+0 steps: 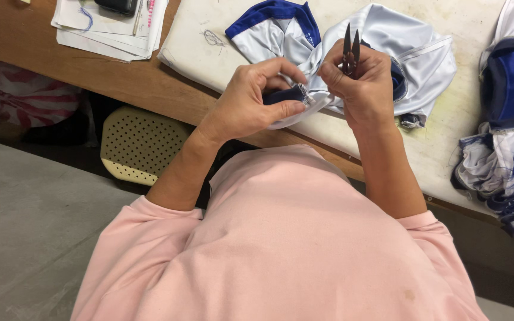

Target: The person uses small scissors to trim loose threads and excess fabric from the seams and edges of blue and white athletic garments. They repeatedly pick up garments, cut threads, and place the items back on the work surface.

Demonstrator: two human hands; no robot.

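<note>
A white and blue sports garment (400, 47) lies on the white padded table top (447, 137), its near edge lifted toward me. My left hand (251, 101) pinches a dark blue part of that edge between thumb and fingers. My right hand (361, 77) grips the same edge from the right with thumb and forefinger. That hand also holds a pair of dark thread snips (350, 47), blades pointing up and away from me. Both hands meet just above the table's front edge.
A heap of more blue and white garments (507, 148) sits at the right. A stack of papers (108, 27) with a dark object lies on the wooden bench at the upper left. A perforated cream stool seat (141, 142) stands below the table.
</note>
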